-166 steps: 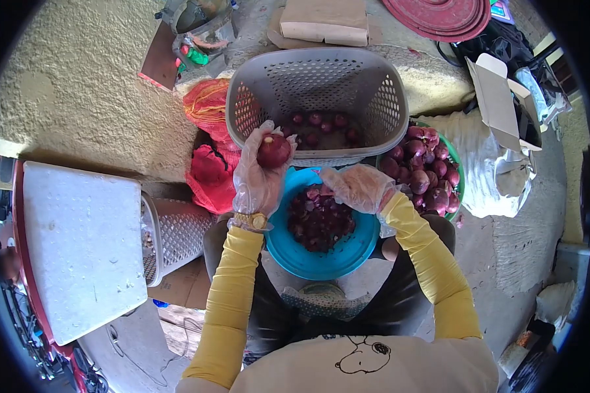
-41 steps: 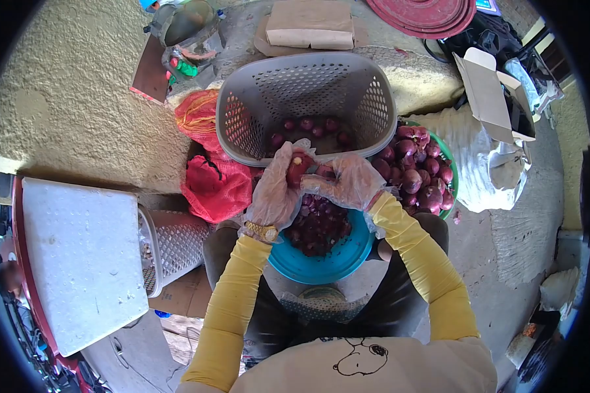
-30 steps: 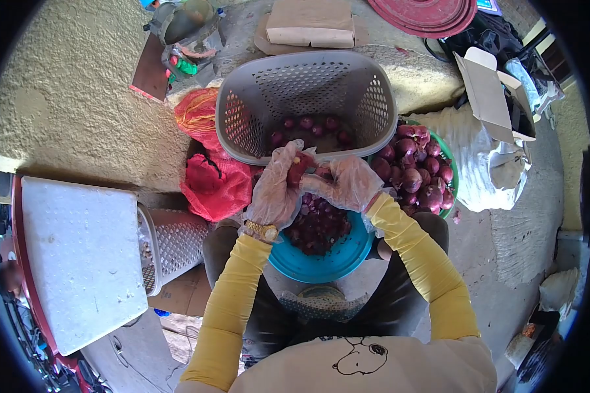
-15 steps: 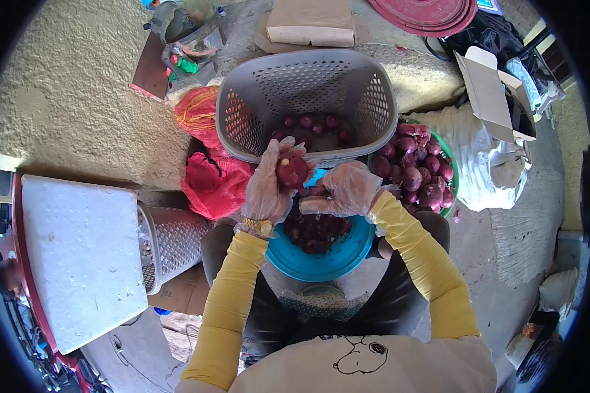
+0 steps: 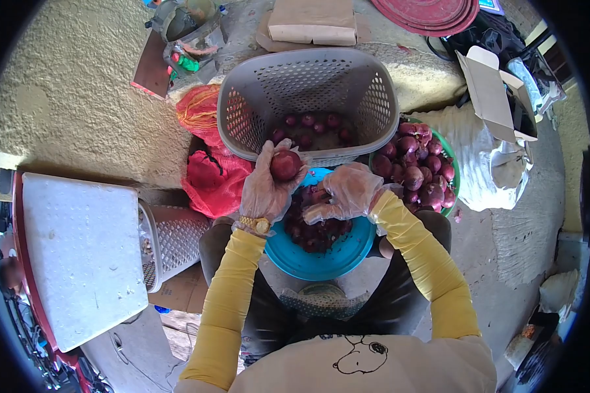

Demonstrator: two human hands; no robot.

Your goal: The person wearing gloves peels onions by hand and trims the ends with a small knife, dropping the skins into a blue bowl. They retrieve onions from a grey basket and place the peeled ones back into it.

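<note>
A peeled-looking red onion (image 5: 286, 165) rests in my left hand (image 5: 262, 187), whose gloved fingers wrap round it near the grey basket's front rim. My right hand (image 5: 349, 191), also in a clear plastic glove, is over the blue basin (image 5: 321, 265) with its fingers curled. Whatever it may pinch is too small or hidden to make out. Dark red onion skins (image 5: 318, 236) lie in the basin between my knees. Beyond my hands, the grey perforated basket (image 5: 308, 72) has several red onions (image 5: 318, 126) at its bottom.
To the right stands a green basin (image 5: 453, 164) heaped with red onions. A red mesh sack (image 5: 213, 183) lies left of the basket. Further left are a white foam lid (image 5: 82, 262) and a tipped pale basket (image 5: 177, 239). A white sack (image 5: 491, 170) sits far right.
The onion has turned in my left hand, from a side with a pale spot to a smooth side, and shifted slightly left. My right hand's fingers have curled in more.
</note>
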